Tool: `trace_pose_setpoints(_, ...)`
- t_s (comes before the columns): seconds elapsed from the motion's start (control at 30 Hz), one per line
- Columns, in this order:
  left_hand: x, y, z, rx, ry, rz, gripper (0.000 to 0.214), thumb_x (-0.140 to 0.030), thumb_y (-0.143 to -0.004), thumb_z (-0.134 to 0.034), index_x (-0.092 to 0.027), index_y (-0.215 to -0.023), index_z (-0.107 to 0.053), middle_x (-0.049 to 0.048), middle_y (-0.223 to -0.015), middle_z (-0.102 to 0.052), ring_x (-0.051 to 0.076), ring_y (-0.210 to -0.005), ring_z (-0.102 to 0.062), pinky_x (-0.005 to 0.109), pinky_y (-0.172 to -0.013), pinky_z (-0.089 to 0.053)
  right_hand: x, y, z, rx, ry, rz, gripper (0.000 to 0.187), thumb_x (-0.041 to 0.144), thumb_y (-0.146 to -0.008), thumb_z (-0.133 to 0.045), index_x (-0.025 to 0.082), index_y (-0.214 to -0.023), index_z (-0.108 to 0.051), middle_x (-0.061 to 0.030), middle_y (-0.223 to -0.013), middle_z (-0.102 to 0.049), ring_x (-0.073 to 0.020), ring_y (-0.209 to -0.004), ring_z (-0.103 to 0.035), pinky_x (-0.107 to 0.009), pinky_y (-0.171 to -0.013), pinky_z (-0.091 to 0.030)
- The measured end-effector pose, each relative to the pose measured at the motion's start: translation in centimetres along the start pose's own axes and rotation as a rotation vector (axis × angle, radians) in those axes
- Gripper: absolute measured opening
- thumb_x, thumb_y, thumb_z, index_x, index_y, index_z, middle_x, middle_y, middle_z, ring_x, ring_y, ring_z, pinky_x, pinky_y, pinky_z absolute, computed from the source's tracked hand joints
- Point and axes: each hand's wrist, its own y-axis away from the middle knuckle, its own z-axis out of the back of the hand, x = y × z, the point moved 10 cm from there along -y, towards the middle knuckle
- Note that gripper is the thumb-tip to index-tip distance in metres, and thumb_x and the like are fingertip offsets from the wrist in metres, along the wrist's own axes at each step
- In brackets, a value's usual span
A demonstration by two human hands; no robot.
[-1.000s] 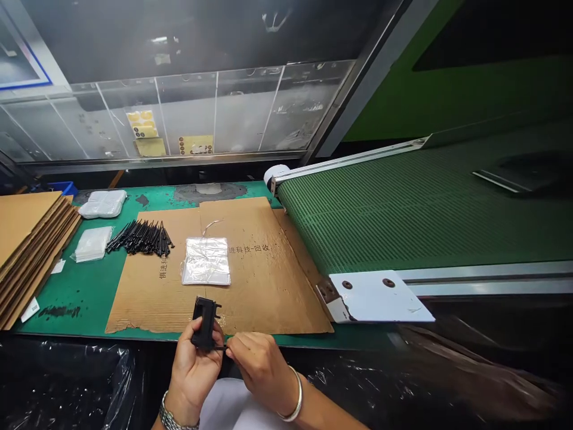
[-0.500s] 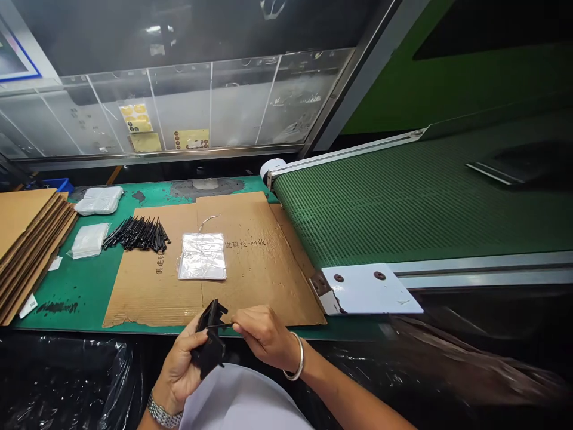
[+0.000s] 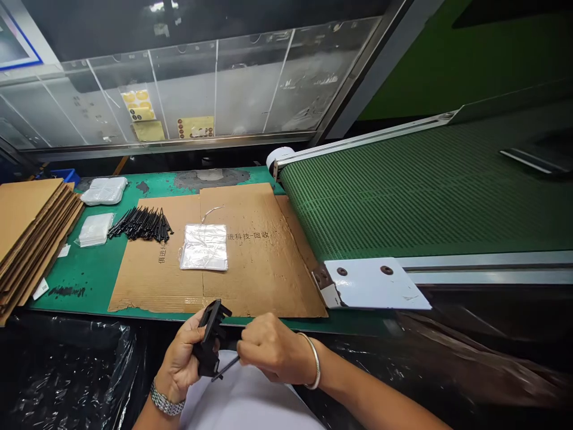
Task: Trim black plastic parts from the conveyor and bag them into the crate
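Bottom centre: the left hand (image 3: 181, 358) has its grip closed round a black plastic part (image 3: 209, 337). The right hand (image 3: 268, 352) pinches a thin pin (image 3: 225, 368) against it, seemingly not yet seated. A pile of pins (image 3: 142, 224) lies unused upper left.

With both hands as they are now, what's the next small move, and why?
Probably push the thin black rod into the black plastic bracket: the left hand grips the bracket, the right hand pinches the rod, and the rod's tip appears to sit at the bracket's lower edge.
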Motion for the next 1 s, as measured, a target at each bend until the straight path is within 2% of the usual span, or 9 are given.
trace_pose_setpoints(0.07, -0.3, 0.1, 0.2, -0.034, -0.013, -0.027, 0.033, -0.010, -0.060, -0.067, -0.014, -0.092, -0.063, -0.0020, -0.058, -0.054, 0.004, -0.043, -0.044, 0.013, -0.040, -0.032, 0.5, 0.3, 0.2, 0.002, -0.025, 0.014, 0.034, 0.015, -0.088, -0.025, 0.018, -0.062, -0.045, 0.0035, -0.046, -0.043, -0.0103, -0.040, -0.033, -0.025, -0.041, -0.018)
trace_pose_setpoints(0.27, -1.2, 0.1, 0.2, -0.117, -0.067, -0.192, 0.033, -0.016, -0.066, -0.065, -0.015, -0.098, -0.060, -0.0024, -0.059, -0.054, 0.005, -0.047, -0.044, 0.016, -0.046, -0.036, -1.0, -0.2, 0.3, -0.090, -0.051, -0.205, 0.033, 0.019, -0.090, -0.024, 0.019, -0.061, -0.039, 0.0026, -0.049, -0.042, -0.0103, -0.042, -0.033, -0.025, -0.043, -0.020)
trace_pose_setpoints(0.4, -1.7, 0.5, -0.4, -0.074, -0.113, -0.273, 0.037, -0.018, -0.066, -0.066, -0.017, -0.102, -0.058, -0.0031, -0.059, -0.053, 0.005, -0.045, -0.042, 0.017, -0.044, -0.034, -2.5, -0.2, 0.1, -0.149, -0.129, -0.334, 0.032, 0.020, -0.091, -0.023, 0.020, -0.060, -0.033, 0.0040, -0.049, -0.036, -0.0100, -0.042, -0.030, -0.024, -0.043, -0.020)
trace_pose_setpoints(0.53, -1.8, 1.2, -0.7, -0.023, -0.216, -0.269, 0.041, -0.021, -0.067, -0.066, -0.019, -0.106, -0.056, -0.0004, -0.068, -0.057, 0.006, -0.051, -0.046, 0.017, -0.047, -0.036, -4.7, 0.5, -0.2, -0.177, -0.218, -0.447, 0.032, 0.026, -0.092, -0.025, 0.020, -0.061, -0.031, 0.0045, -0.051, -0.033, -0.0095, -0.044, -0.031, -0.023, -0.045, -0.023)
trace_pose_setpoints(0.63, -1.8, 1.4, -0.6, 0.059, -0.355, -0.268, 0.039, -0.027, -0.066, -0.067, -0.019, -0.104, -0.057, 0.0021, -0.075, -0.058, 0.009, -0.059, -0.050, 0.018, -0.053, -0.040, -5.9, 0.8, -0.5, -0.165, -0.268, -0.498, 0.032, 0.027, -0.092, -0.025, 0.020, -0.061, -0.030, 0.0051, -0.051, -0.031, -0.0091, -0.044, -0.032, -0.022, -0.045, -0.023)
trace_pose_setpoints(0.7, -2.2, 1.5, -0.4, 0.119, -0.442, -0.309, 0.035, -0.031, -0.068, -0.065, -0.022, -0.101, -0.057, -0.0003, -0.070, -0.056, 0.008, -0.058, -0.048, 0.018, -0.052, -0.039, -6.0, 0.6, -0.4, -0.160, -0.312, -0.488, 0.033, 0.028, -0.093, -0.024, 0.020, -0.061, -0.029, 0.0051, -0.051, -0.031, -0.0089, -0.044, -0.032, -0.022, -0.045, -0.024)
trace_pose_setpoints(0.8, -3.8, 1.8, -0.4, 0.134, -0.646, -0.461, 0.030, -0.034, -0.069, -0.064, -0.023, -0.096, -0.060, 0.0000, -0.073, -0.056, 0.010, -0.063, -0.048, 0.020, -0.057, -0.039, -5.0, -0.2, 0.2, -0.138, -0.335, -0.412, 0.033, 0.029, -0.093, -0.023, 0.020, -0.062, -0.031, 0.0043, -0.053, -0.033, -0.0090, -0.045, -0.034, -0.022, -0.046, -0.025)
trace_pose_setpoints(0.9, -5.1, 2.3, -1.6, 0.183, -0.832, -0.591, 0.030, -0.035, -0.069, -0.064, -0.022, -0.096, -0.063, 0.0025, -0.078, -0.057, 0.014, -0.071, -0.050, 0.024, -0.064, -0.040, -3.6, -1.3, 0.9, -0.124, -0.313, -0.317, 0.032, 0.026, -0.093, -0.024, 0.019, -0.063, -0.035, 0.0036, -0.053, -0.037, -0.0092, -0.046, -0.034, -0.022, -0.046, -0.024)
trace_pose_setpoints(1.0, -5.4, 2.7, -2.8, 0.261, -0.860, -0.629, 0.031, -0.036, -0.070, -0.062, -0.024, -0.099, -0.064, 0.0018, -0.075, -0.055, 0.014, -0.070, -0.048, 0.025, -0.063, -0.038, -2.7, -2.1, 1.4, -0.135, -0.289, -0.259, 0.032, 0.023, -0.092, -0.025, 0.019, -0.062, -0.036, 0.0033, -0.053, -0.039, -0.0090, -0.046, -0.033, -0.022, -0.045, -0.024)
